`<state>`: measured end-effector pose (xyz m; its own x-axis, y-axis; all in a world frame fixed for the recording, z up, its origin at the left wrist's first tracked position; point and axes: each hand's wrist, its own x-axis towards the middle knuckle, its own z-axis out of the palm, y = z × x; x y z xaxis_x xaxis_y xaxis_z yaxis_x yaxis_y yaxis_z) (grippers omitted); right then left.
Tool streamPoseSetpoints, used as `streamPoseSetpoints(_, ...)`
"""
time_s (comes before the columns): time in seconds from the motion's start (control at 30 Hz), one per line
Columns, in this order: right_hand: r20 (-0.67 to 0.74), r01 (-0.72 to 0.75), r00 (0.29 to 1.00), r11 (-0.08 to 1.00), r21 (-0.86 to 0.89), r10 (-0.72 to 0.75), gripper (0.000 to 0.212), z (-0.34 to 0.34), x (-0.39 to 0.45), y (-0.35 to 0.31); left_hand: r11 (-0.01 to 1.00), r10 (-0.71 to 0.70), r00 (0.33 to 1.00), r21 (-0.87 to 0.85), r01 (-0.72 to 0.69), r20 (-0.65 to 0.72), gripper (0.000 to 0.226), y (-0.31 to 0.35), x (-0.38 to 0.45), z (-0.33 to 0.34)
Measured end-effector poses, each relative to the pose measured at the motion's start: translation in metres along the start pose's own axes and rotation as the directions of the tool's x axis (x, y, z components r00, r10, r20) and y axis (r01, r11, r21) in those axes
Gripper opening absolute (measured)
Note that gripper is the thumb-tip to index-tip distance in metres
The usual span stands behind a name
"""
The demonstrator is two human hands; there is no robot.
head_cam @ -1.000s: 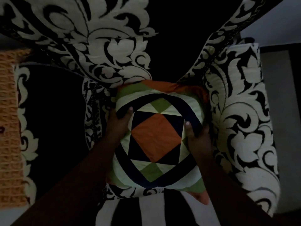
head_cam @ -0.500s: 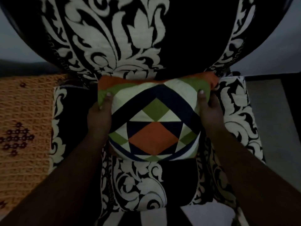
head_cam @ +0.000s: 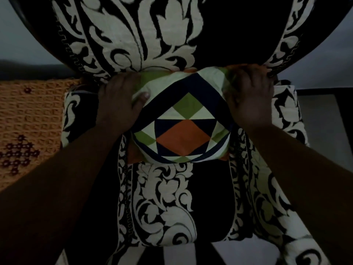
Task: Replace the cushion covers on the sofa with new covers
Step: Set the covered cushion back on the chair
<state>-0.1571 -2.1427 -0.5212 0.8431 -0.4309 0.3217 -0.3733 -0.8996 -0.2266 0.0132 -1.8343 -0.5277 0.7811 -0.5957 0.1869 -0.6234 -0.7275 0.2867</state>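
Patchwork cotton in orange, green, cream and navy covers the cushion (head_cam: 181, 119), which leans against the sofa (head_cam: 166, 197) back at the rear edge of the seat, midway between the two arms. Its front face tilts up toward the camera. Its top edge tucks under the curve of the backrest and its bottom edge rests on the seat. The cushion looks roughly square, so it has no clear long axis; the pieced diamond design stands on its point, with the orange diamond low in the middle.

The left hand (head_cam: 119, 104) grips the upper left corner, its thumb pressed across the front and its fingers hidden behind. The right hand (head_cam: 250, 100) lies over the upper right corner with the fingers curled onto the fabric, seemingly holding it, though motion blur hides the exact grip.

The cushion is probably light and soft, and likely to dent under pressure. The fabric bunches at both corners where the hands hold it. The upper corners or the side edges look like the best places to take hold, with enough filling gathered in that the cover does not slide over it.

The sofa wears black fabric with large cream scrolls. An orange woven cloth (head_cam: 28, 119) with a dark red motif lies just beyond the sofa's left arm.
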Motion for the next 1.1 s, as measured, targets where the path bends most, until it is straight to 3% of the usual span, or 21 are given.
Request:
streamPoseSetpoints(0.1, 0.181, 0.018, 0.984, 0.996, -0.086, -0.002, 0.068, -0.001, 0.008, 0.005, 0.984, 0.014, 0.994, 0.175, -0.034, 0.111, 0.075, 0.002, 0.009, -0.009)
streamPoseSetpoints(0.2, 0.375, 0.021, 0.926, 0.987, -0.159, 0.040, 0.094, -0.008, 0.023, 0.003, 0.965, -0.021, 0.956, 0.255, -0.057, 0.292, 0.087, -0.001, 0.027, -0.026)
streamPoseSetpoints(0.3, 0.515, 0.042, 0.855, 0.982, -0.187, 0.062, 0.109, -0.015, 0.038, -0.004, 0.971, 0.067, 0.940, 0.196, -0.140, 0.335, 0.069, -0.003, 0.037, -0.044)
streamPoseSetpoints(0.4, 0.588, 0.018, 0.808, 1.000, 0.003, -0.016, 0.117, -0.016, 0.045, 0.003, 0.992, 0.106, 0.873, 0.012, -0.126, 0.475, 0.050, -0.006, 0.042, -0.053)
streamPoseSetpoints(0.5, 0.587, 0.006, 0.804, 0.989, 0.148, -0.093, 0.102, -0.014, 0.047, 0.024, 0.998, -0.030, 0.788, -0.018, 0.052, 0.615, 0.077, -0.018, 0.043, -0.053)
streamPoseSetpoints(0.63, 0.545, 0.128, 0.828, 0.991, 0.041, -0.130, 0.078, -0.023, 0.048, 0.042, 0.998, 0.056, 0.820, -0.015, -0.057, 0.569, 0.096, -0.019, 0.043, -0.056)
streamPoseSetpoints(0.73, 0.415, 0.232, 0.887, 0.972, -0.022, -0.202, 0.058, -0.034, 0.057, 0.034, 0.974, 0.123, 0.874, 0.114, -0.198, 0.470, 0.082, -0.013, 0.044, -0.058)
streamPoseSetpoints(0.83, 0.303, 0.233, 0.935, 0.963, -0.133, -0.184, 0.047, -0.042, 0.060, 0.022, 0.972, 0.047, 0.919, 0.194, -0.132, 0.391, 0.058, -0.005, 0.048, -0.062)
streamPoseSetpoints(0.97, 0.366, 0.201, 0.925, 0.948, -0.249, -0.100, 0.038, -0.032, 0.052, 0.017, 0.978, -0.015, 0.880, 0.190, -0.085, 0.475, 0.052, 0.001, 0.053, -0.062)
streamPoseSetpoints(1.1, 0.378, 0.155, 0.924, 0.958, -0.239, -0.055, 0.041, -0.030, 0.046, 0.019, 0.987, 0.017, 0.915, 0.139, -0.080, 0.403, 0.056, 0.001, 0.051, -0.064)
